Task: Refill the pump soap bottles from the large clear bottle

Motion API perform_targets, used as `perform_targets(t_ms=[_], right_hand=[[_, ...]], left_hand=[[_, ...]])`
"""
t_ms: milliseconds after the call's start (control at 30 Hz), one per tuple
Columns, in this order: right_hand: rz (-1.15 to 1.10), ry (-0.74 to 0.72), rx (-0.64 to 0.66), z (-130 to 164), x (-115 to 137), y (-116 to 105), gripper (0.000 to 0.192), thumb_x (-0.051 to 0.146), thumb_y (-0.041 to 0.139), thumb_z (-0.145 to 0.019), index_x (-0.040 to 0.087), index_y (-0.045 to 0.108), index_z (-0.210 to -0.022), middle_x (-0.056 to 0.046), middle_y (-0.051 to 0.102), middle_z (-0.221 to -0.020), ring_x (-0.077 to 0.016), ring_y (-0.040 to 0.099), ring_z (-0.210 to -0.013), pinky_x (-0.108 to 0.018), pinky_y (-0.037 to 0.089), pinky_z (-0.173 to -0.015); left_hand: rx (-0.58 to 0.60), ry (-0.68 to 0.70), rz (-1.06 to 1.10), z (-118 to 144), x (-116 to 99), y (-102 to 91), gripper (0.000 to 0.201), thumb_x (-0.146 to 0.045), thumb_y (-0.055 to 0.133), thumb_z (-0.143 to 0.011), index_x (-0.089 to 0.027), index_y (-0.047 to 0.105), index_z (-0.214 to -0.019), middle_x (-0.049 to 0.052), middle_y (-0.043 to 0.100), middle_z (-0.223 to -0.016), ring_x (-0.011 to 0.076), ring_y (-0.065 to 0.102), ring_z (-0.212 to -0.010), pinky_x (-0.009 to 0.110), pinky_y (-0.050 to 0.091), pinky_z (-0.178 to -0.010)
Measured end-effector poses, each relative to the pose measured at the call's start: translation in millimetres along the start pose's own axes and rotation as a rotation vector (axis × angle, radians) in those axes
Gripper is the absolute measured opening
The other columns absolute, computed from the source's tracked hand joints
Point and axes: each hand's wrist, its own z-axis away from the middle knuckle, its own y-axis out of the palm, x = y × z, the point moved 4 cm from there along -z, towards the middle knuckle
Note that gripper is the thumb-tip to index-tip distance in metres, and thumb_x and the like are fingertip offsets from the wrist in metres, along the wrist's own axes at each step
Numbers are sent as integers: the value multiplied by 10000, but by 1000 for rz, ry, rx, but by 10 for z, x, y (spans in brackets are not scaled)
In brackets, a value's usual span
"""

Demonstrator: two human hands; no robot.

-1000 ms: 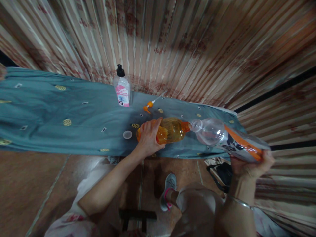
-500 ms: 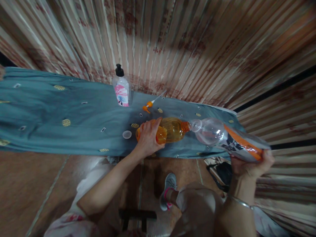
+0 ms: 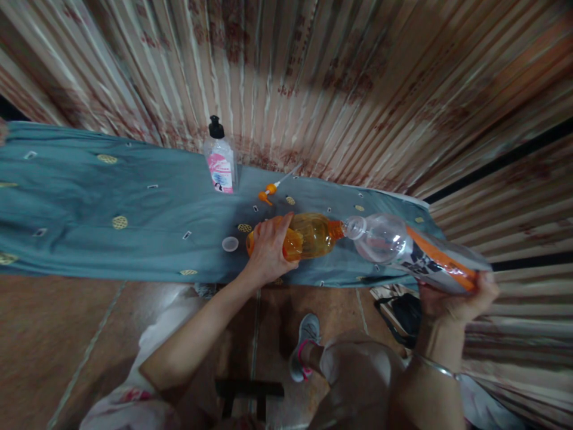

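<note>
My left hand [image 3: 268, 248] is wrapped round the lower part of an amber see-through bottle [image 3: 313, 235], whose neck points right. My right hand [image 3: 461, 301] grips the base end of a large clear bottle [image 3: 385, 239] with an orange and grey label. The clear bottle is tilted, its mouth right at the amber bottle's neck; whether the two rims touch I cannot tell. An orange pump top [image 3: 270, 190] with a thin tube lies behind the amber bottle. Left of my left hand rests a small whitish cap [image 3: 230, 244].
A clear pump bottle [image 3: 220, 161] with a black top and pink label stands at the back of the cloth-covered table [image 3: 80, 203]. Pleated curtains [image 3: 286, 77] hang behind it. Below are a dark bag [image 3: 403, 316] and a stool [image 3: 249, 389].
</note>
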Motion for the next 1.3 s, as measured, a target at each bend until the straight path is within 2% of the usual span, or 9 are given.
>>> perform_targets(t_ms=[300,733,900,1067,1300], right_hand=[[-2,19,-17,-28,-27,-39,440,525,582,-517,187,606,-798,-37,637,-824,-250,652,-788,-293,482,-444],[-20,-55,21,-11,25,26,350,486,569,-551,179,604,-716,-20,637,-804,-205,641,-837,-266,501,-530],[-8,-67,52,-17,22,32,354,506,565,-567,176,598,-691,-28,640,-815,-216,639,-806,-302,502,-523],[13,-45,10,-33,6,-15,385,530,571,-554,185,595,-722,-21,631,-785,-229,635,-826,-284,479,-511],[28,-62,24,-30,15,-10,353,508,549,-566,188,580,-711,-16,621,-786,-231,632,-811,-328,509,-544]], left_hand=[[-4,-6,3,3,-7,-4,1021,-348,788,-577,-202,254,-1435,142,480,-1324,348,459,-1206,502,311,-1050],[-6,3,2,3,-2,2,1006,-348,780,-587,-201,255,-1433,138,477,-1331,340,454,-1215,493,303,-1061],[-16,17,-11,6,-6,2,1007,-353,789,-580,-181,272,-1427,145,485,-1326,340,461,-1205,490,315,-1054],[-17,12,-24,3,-11,-2,999,-348,784,-586,-172,276,-1428,145,492,-1328,340,465,-1199,488,323,-1051],[-8,11,-10,1,-5,2,1009,-357,781,-588,-197,256,-1435,137,483,-1328,341,459,-1203,496,307,-1057]])
